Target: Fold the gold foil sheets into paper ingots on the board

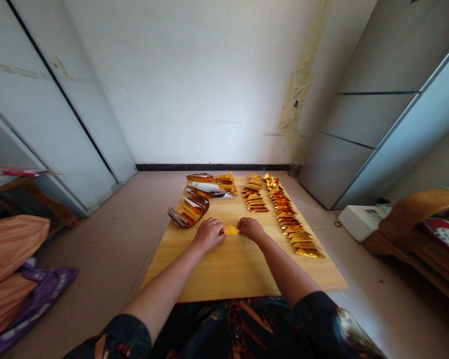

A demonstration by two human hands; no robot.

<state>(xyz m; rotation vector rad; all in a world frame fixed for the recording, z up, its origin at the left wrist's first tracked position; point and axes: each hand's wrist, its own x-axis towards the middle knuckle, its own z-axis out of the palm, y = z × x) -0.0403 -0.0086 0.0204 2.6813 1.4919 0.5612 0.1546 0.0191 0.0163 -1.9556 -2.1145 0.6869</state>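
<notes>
Between my hands, low over the middle of the wooden table [224, 271], is a small piece of gold foil paper [231, 230]. My left hand [209, 233] has its fingers closed at the paper's left end. At the right end, my right hand [250, 228] pinches the paper between thumb and fingers. Just beyond my left hand lies a curled stack of gold and white foil sheets [190, 209]. A long row of folded gold foil pieces [290, 219] runs down the table's right side, with a shorter row of folded foil pieces [255, 193] to its left.
More foil sheets and a white roll [205, 187] lie at the table's far left. A grey refrigerator [374, 104] stands at the right, by a white box [362, 222] and a wooden chair [407, 219]. Orange and purple bags [26, 284] sit on the floor at left.
</notes>
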